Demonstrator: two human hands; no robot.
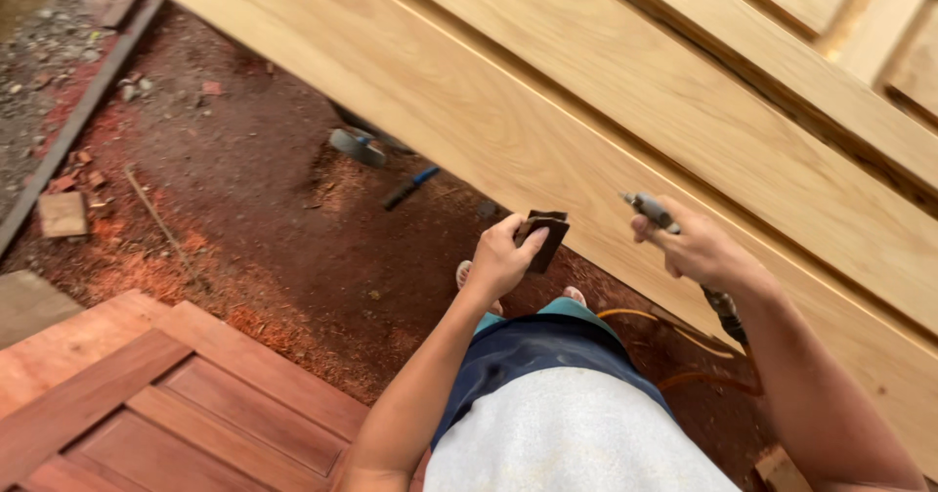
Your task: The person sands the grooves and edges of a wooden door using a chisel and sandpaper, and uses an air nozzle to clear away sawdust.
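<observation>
My left hand [500,257] pinches a small folded piece of dark brown sandpaper [545,236], held at the lower edge of a large pale wooden door [547,101] that lies across the upper right. My right hand [696,248] grips a slim grey air tool [649,209] whose nozzle points up-left over the door's edge. An orange hose [674,331] trails from the tool down behind my wrist. My feet [469,275] in sandals stand on the dirt below.
A reddish panelled door [147,404] lies at the lower left. The ground is red dirt with sawdust [156,277]. A blue-handled tool [410,187] and a grey power tool [357,145] lie under the pale door's edge. Bricks and rubble [63,213] sit at left.
</observation>
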